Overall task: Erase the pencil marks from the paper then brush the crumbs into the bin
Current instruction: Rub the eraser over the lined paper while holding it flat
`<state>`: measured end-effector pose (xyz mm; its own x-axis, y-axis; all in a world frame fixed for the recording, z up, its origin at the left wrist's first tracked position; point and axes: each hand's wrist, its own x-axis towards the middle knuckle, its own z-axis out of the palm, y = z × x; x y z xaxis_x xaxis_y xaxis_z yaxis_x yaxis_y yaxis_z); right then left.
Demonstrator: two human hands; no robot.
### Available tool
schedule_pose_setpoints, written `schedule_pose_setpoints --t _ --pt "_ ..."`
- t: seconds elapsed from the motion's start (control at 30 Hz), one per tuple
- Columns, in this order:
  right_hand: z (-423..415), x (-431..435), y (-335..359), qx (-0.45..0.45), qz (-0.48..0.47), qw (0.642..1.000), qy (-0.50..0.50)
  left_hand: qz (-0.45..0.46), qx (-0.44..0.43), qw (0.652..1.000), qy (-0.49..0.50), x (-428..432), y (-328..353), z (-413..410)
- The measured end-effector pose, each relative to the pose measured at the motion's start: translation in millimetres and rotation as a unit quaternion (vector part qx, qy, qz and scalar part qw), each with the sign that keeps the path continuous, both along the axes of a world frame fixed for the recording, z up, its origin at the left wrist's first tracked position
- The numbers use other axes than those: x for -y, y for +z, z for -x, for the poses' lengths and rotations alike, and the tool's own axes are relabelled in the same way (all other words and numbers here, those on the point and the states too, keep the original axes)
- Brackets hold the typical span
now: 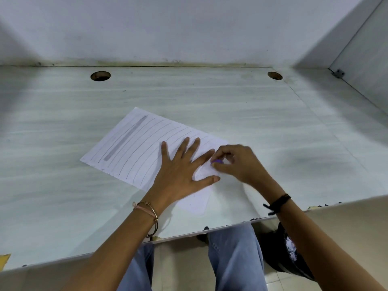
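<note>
**Purple eraser rubbing at the sheet's 3 o'clock side**

The purple eraser (217, 162) is pinched in the curled fingertips of the right hand (235, 162), its tip down on the paper (134, 148) near the sheet's 3 o'clock edge. The left hand (180, 171) lies flat with fingers spread straight, holding nothing, pressing the sheet to the pale desk (273, 122) just at 9 o'clock of the eraser.

The step in hand looks like erasing, with much left to do: a long grey pencil band (126, 139) runs along the sheet's 10 o'clock side, well apart from the eraser. To do it well, short strokes away from the pinning hand should stop the thin sheet from buckling. The flat hand should shift to sit just beside each patch being rubbed. Light pressure avoids tearing.

A dark bag-like thing (277, 253) sits under the desk at 5 o'clock. Whether it is the bin I cannot tell.
</note>
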<state>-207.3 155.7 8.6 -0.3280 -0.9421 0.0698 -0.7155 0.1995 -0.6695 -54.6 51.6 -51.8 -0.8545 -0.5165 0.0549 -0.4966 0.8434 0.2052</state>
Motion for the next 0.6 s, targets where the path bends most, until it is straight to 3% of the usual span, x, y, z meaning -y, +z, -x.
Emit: schedule_pose_setpoints --t 0.13,0.33,0.5,0.6 --pt "30 11 6 0.001 0.028 0.995 -0.099 0.019 0.003 1.0 -0.004 1 -2 0" --pt "1 -3 1 0.001 -0.005 1.0 -0.005 0.011 -0.007 1.0 0.003 0 -4 1" --pt "32 14 4 0.0 0.031 0.994 -0.104 0.022 0.007 1.0 -0.004 2 -1 0" --pt "24 13 6 0.009 0.033 0.994 -0.101 0.016 0.008 1.0 -0.005 1 0 0"
